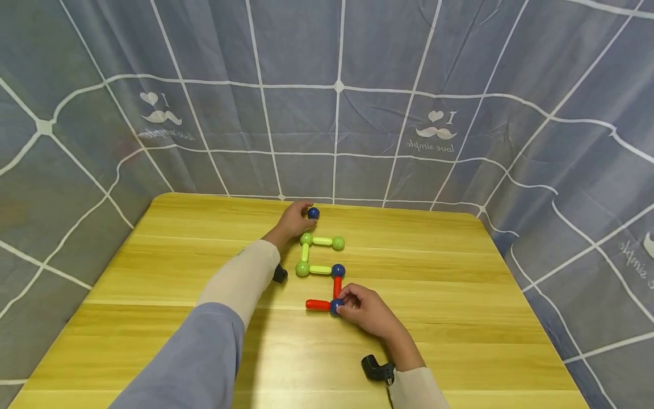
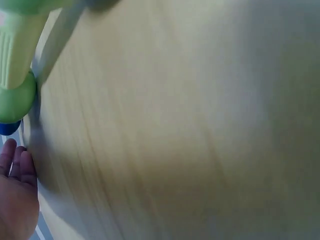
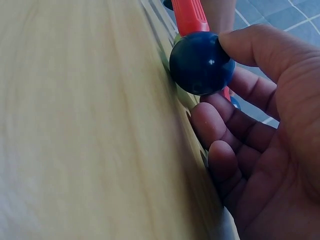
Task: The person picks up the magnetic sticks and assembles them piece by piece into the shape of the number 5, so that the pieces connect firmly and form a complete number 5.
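Note:
My left hand (image 1: 295,220) is at the table's far side, thumb and a finger on either side of a loose blue ball (image 1: 313,213). In the left wrist view that blue ball (image 2: 9,128) is mostly hidden behind a green ball (image 2: 17,102). My right hand (image 1: 370,309) pinches another blue ball (image 1: 335,307), which joins two red rods (image 1: 318,305) at a corner. The right wrist view shows the thumb on this blue ball (image 3: 201,63). From there the chain runs through a third blue ball (image 1: 338,271) to green rods (image 1: 321,270) and green balls (image 1: 302,268).
The wooden table (image 1: 434,284) carries the chain near its middle. A grey curtain (image 1: 306,113) with white lines hangs behind and beside the table. Black wrist cameras (image 1: 377,368) sit on both wrists.

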`<act>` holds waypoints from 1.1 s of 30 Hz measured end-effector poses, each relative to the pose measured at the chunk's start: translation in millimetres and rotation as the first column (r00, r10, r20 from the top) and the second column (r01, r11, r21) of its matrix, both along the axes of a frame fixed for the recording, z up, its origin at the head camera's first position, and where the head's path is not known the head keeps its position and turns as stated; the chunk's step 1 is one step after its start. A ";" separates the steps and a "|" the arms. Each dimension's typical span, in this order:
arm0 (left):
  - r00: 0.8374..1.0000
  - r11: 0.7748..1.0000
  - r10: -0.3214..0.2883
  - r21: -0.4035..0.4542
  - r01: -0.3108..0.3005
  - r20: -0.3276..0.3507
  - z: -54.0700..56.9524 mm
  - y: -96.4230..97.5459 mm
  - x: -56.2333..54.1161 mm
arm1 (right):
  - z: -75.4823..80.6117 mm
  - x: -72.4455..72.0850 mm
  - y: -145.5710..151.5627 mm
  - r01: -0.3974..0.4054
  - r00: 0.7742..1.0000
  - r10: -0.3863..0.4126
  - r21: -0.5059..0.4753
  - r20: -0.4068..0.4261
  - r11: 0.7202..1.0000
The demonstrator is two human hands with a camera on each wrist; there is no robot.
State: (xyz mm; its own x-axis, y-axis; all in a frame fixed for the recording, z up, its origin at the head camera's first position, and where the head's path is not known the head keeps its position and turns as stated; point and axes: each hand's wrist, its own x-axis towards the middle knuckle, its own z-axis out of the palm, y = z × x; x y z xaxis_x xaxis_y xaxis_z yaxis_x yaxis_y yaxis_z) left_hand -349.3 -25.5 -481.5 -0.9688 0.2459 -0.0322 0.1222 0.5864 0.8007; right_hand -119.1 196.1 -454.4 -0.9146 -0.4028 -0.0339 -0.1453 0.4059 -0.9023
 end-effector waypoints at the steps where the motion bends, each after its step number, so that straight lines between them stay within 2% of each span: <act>1: 1.000 1.000 -0.001 -0.007 0.001 -0.005 -0.9 0.5 0.3 | 1.8 0.4 -0.2 -0.001 1.000 0.001 0.002 0.000 1.000; 4: 1.000 0.999 0.003 -0.033 -0.004 -0.021 -3.8 0.9 2.4 | -1.1 -0.3 0.8 -0.004 1.000 0.004 0.003 0.009 1.000; 6: 1.000 0.999 0.009 -0.037 -0.010 -0.021 -5.6 0.8 4.1 | -9.3 -2.9 2.2 -0.001 1.000 0.001 0.020 0.006 1.000; 11: 0.999 1.000 0.026 -0.016 -0.026 -0.019 -5.8 -1.8 7.1 | -31.1 -10.9 7.1 0.023 1.000 -0.023 0.036 -0.004 0.999; 14: 0.999 0.999 0.043 0.024 -0.043 -0.009 -5.4 -6.0 11.3 | -34.7 -12.8 8.8 0.022 1.000 -0.022 0.023 -0.001 0.999; 19: 0.997 0.990 0.079 0.114 -0.081 0.027 -9.4 -14.7 20.7 | -35.5 -12.7 9.7 0.010 1.000 -0.010 0.014 0.001 1.000; 24: 0.995 0.982 0.092 0.164 -0.096 0.033 -13.5 -24.4 30.4 | -36.2 -12.0 8.4 0.017 1.000 -0.017 0.009 0.007 1.000; 27: 0.992 0.971 0.116 0.205 -0.125 0.055 -14.5 -30.1 35.6 | -35.3 -11.2 7.4 0.028 1.000 -0.029 0.014 0.003 0.999; 30: 0.986 0.957 0.140 0.242 -0.157 0.089 -15.2 -35.9 40.5 | -28.0 -8.6 5.1 0.028 1.000 -0.028 0.028 -0.003 0.999; 33: 0.980 0.944 0.164 0.273 -0.188 0.110 -14.4 -40.8 45.7 | -12.6 -4.4 2.1 0.010 1.000 -0.009 0.031 -0.007 0.999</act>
State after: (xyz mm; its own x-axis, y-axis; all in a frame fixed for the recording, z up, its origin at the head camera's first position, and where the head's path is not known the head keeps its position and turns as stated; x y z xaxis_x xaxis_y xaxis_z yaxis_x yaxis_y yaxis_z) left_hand -303.7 -66.3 -495.9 -0.9941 0.0827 -0.0703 -0.0379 0.3428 0.9387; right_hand -123.5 198.2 -466.9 -0.9187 -0.3930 -0.0399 -0.1473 0.4347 -0.8885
